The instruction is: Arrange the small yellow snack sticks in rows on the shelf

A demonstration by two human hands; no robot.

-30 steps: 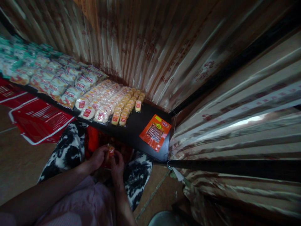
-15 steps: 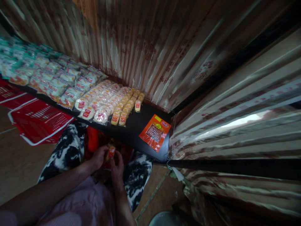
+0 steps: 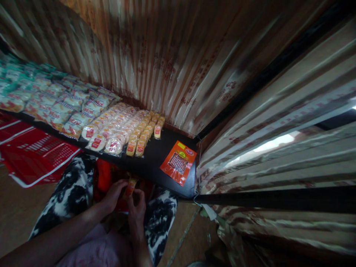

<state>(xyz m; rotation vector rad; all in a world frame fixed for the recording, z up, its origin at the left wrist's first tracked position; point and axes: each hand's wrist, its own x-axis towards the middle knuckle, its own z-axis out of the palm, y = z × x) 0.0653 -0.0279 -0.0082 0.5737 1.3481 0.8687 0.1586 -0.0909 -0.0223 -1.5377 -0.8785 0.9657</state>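
Note:
Between my two hands is a small packaged snack cake (image 3: 130,188) in a clear wrapper with a red and orange label. The fingers of my left hand (image 3: 118,191) grip its left side, while my right hand (image 3: 137,204) pinches it from the lower right. Both hands are low, in front of the black shelf (image 3: 155,163) and above my lap. Similar yellow snack cakes (image 3: 135,145) stand in rows on the shelf, beside round white packaged cakes (image 3: 97,142). An orange flat packet (image 3: 178,163) lies at the shelf's right end.
Bags of bread in pale wrappers (image 3: 75,124) and green wrappers (image 3: 16,72) fill the shelf's left part. Red baskets (image 3: 41,152) with white handles sit below it. Pleated plastic sheeting (image 3: 167,55) hangs behind, and a dark bar (image 3: 250,200) runs along the right.
The snack cake has turned and tilted in my fingers, so its label shows less. The whole scene has shifted slightly left and down in view.

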